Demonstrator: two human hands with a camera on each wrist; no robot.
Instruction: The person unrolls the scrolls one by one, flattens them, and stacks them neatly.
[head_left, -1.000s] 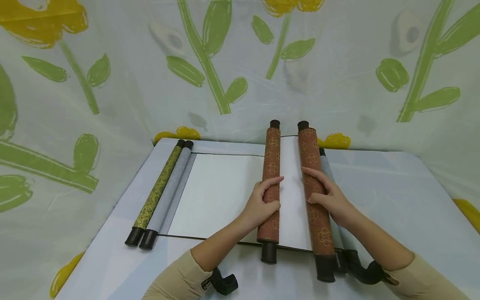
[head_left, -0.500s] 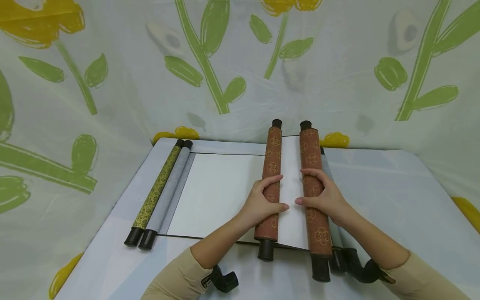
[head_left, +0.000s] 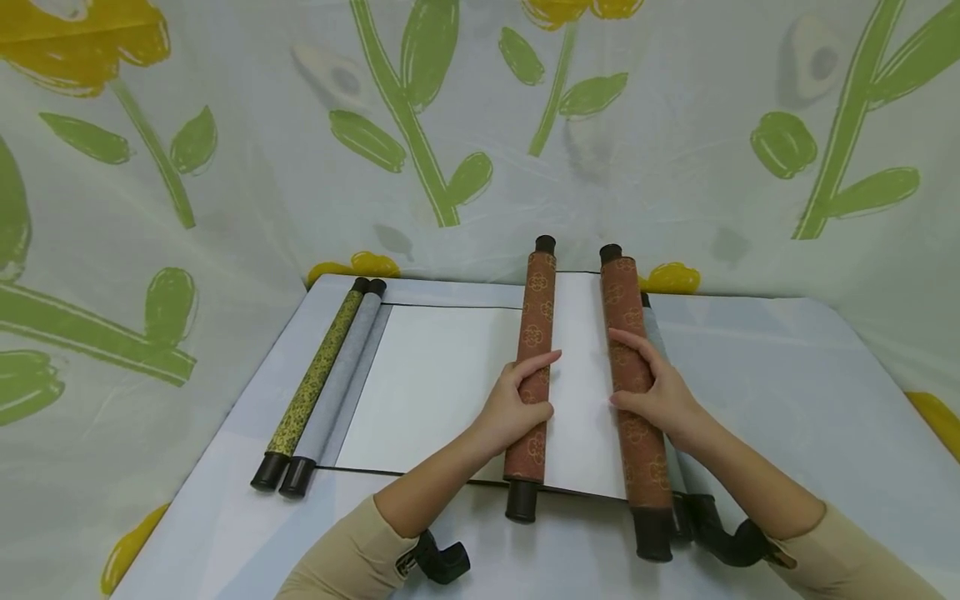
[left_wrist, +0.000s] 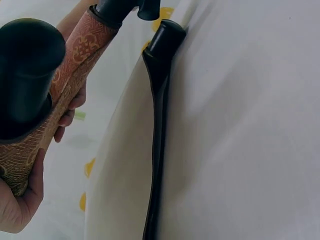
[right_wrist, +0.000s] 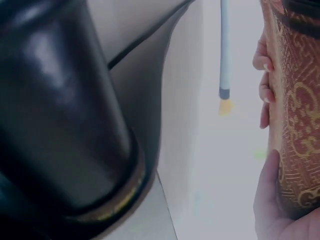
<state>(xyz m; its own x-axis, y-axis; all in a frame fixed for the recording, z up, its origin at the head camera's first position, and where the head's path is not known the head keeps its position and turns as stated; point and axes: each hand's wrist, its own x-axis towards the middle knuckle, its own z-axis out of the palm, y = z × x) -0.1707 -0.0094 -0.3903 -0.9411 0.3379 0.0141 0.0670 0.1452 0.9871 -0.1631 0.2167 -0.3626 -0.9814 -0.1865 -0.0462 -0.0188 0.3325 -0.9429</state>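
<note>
A hanging scroll has two reddish-brown rolls with gold floral patterns and black end knobs. My left hand (head_left: 508, 410) grips the left roll (head_left: 536, 312), thumb and fingers round it. Around the right roll (head_left: 627, 308) curls my right hand (head_left: 670, 404). White paper (head_left: 583, 333) stretches between the rolls, both raised above the table and roughly parallel. In the left wrist view a black knob (left_wrist: 25, 75) fills the near left. The right wrist view shows gold-patterned brocade (right_wrist: 300, 115) with fingers along its edge.
Below lies another scroll's white sheet (head_left: 435, 383), with a grey roller (head_left: 341, 379) at its left end and a partly hidden one on the right. Beside the grey roller is a yellow-green patterned roll (head_left: 318, 375). A flower-printed curtain (head_left: 262, 125) hangs behind the table.
The left roll has shifted left with my left hand, and the right roll slightly right. The strip of white paper between them is wider.
</note>
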